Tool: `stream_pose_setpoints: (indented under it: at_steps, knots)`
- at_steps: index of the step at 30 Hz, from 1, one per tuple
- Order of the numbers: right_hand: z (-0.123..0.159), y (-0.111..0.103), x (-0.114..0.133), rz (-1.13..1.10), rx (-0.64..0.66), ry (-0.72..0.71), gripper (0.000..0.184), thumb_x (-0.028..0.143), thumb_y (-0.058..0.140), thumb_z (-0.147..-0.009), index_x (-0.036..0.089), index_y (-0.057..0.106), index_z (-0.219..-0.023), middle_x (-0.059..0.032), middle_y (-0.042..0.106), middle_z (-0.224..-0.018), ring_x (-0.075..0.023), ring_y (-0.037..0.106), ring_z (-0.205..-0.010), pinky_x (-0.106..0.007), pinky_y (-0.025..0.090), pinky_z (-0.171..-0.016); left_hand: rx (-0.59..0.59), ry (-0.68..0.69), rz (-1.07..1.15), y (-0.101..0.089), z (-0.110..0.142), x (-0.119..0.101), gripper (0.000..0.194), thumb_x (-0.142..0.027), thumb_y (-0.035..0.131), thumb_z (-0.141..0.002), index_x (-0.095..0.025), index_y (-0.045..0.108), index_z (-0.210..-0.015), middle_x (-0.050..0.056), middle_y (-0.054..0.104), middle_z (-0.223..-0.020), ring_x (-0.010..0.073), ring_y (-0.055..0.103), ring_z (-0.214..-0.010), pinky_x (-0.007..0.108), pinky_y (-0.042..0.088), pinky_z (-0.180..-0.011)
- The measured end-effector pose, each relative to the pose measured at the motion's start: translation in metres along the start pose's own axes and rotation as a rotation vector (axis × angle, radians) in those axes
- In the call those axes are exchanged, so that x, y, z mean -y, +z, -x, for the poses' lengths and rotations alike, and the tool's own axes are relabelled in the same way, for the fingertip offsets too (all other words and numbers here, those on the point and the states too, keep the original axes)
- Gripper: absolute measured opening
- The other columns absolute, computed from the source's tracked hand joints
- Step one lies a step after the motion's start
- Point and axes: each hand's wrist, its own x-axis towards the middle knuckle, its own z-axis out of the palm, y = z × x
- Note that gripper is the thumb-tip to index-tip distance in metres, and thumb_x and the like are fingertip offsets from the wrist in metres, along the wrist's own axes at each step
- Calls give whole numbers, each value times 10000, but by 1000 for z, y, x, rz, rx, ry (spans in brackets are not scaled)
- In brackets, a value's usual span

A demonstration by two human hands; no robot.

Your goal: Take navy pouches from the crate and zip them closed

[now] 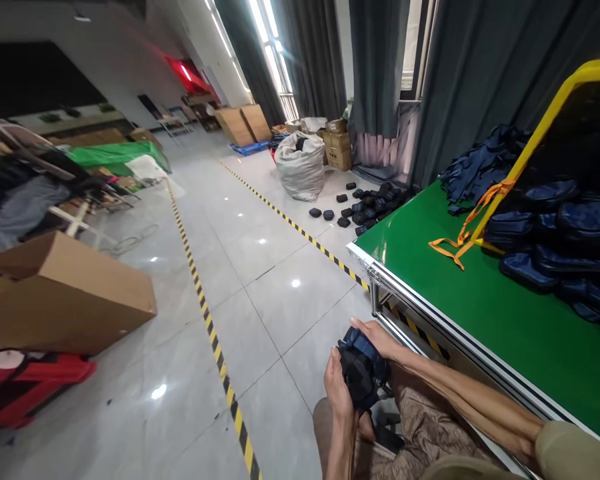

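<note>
A small dark blue and black fabric pouch [361, 370] sits over my lap, low in the head view. My left hand [338, 390] grips its near left side. My right hand [379, 337] curls over its far top edge. Both hands hold the same pouch, just beside the metal edge of the green-topped table [480, 300]. On that table at the right lies a pile of several similar dark blue pouches [560, 247] under a yellow-framed bag [555, 113] with an orange strap [460, 233].
More dark pouches [365, 203] are scattered on the tiled floor near a full white sack [301, 167] and cardboard boxes [337, 148]. A large cardboard box [65, 293] lies at the left on red stools. Yellow-black tape lines [215, 340] cross the floor.
</note>
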Motion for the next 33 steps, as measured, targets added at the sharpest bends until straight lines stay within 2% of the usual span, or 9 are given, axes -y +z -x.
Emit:
stream_pose_setpoints:
  at_steps: [3, 7, 10, 13, 19, 22, 27, 30, 33]
  knots:
    - [16, -9, 29, 130, -43, -47, 699, 865, 361, -1020, 265, 283, -669, 36, 269, -639, -135, 299, -636, -300, 229, -554, 28, 167, -77, -6, -8, 1, 620, -797, 820, -759, -186, 724, -796, 37, 720, -762, 204, 629, -733, 322, 546, -719]
    - [14, -20, 47, 175, -40, -12, 686, 812, 374, -1050, 259, 300, -651, 32, 286, -634, -130, 303, -621, -292, 239, -543, 19, 116, -78, 6, -23, 19, 534, -738, 797, -778, -217, 684, -753, 21, 665, -741, 189, 560, -714, 322, 520, -709]
    - [7, -27, 35, 143, -46, 33, 668, 787, 402, -1061, 271, 271, -659, 32, 279, -640, -132, 284, -623, -287, 244, -540, 32, 96, -76, 20, -28, 34, 449, -677, 765, -848, -245, 668, -772, 18, 652, -761, 191, 533, -710, 326, 507, -710]
    - [0, -25, 11, 125, -54, 73, 642, 756, 390, -1087, 276, 290, -672, 28, 296, -664, -145, 301, -646, -282, 263, -552, 36, 89, -78, 28, -31, 40, 460, -650, 746, -910, -264, 577, -728, -16, 550, -699, 173, 459, -664, 307, 441, -639]
    - [-27, 7, -33, 285, -38, 151, 589, 638, 339, -1125, 279, 342, -658, 28, 309, -657, -170, 330, -679, -313, 304, -607, -5, 122, -94, 27, -41, 40, 680, -881, 608, -910, -252, 465, -697, -53, 429, -663, 133, 367, -635, 274, 371, -590]
    - [-33, 11, -31, 312, -6, 113, 608, 614, 400, -1112, 274, 370, -608, 31, 306, -600, -170, 334, -657, -328, 292, -609, -14, 165, -107, 24, -34, 37, 700, -911, 608, -883, -249, 468, -706, -60, 416, -666, 127, 355, -637, 266, 364, -593]
    - [-13, -9, -5, 321, 38, 5, 692, 787, 365, -1058, 263, 357, -606, 25, 344, -605, -160, 336, -658, -310, 297, -617, -17, 223, -132, 17, -14, 31, 612, -810, 629, -919, -252, 482, -713, -51, 418, -676, 139, 352, -655, 267, 368, -597]
    - [-5, -25, 6, 406, -46, -105, 690, 757, 364, -1080, 254, 378, -608, 13, 370, -622, -164, 319, -643, -321, 275, -631, -3, 228, -149, 18, -19, 35, 502, -660, 691, -918, -254, 485, -707, -39, 435, -697, 153, 378, -692, 270, 387, -623]
    - [-6, -32, 4, 487, -160, -141, 652, 651, 397, -1121, 253, 420, -605, 5, 376, -610, -166, 296, -610, -342, 255, -626, -9, 207, -159, 27, -37, 45, 450, -558, 744, -878, -259, 474, -677, -36, 445, -704, 160, 399, -712, 278, 406, -655]
